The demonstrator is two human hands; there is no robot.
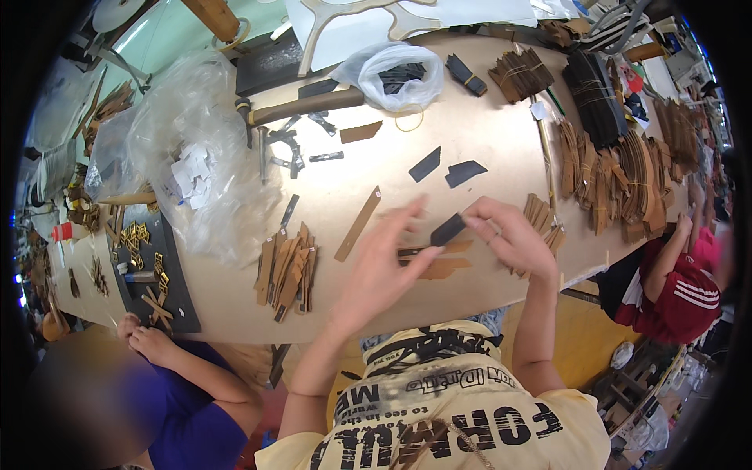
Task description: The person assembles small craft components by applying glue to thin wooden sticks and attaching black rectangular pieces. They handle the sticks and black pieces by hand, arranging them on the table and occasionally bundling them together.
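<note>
A short black strip with a slanted end is pinched between the thumb and fingers of my right hand. My left hand is beside it, slightly blurred, its fingers apart and the thumb just below the strip. Brown strips lie on the table under my hands, partly covered by them. Left of my left hand lies a single brown strip with a small white mark at its tip. Beyond my hands are two loose black pieces with angled ends. A fanned pile of brown strips lies further left.
A hammer lies at the back, near small black clip-like pieces and a plastic bag of black pieces. Tied brown bundles line the right. Clear plastic spreads at left. Other people sit at both sides, including a purple sleeve.
</note>
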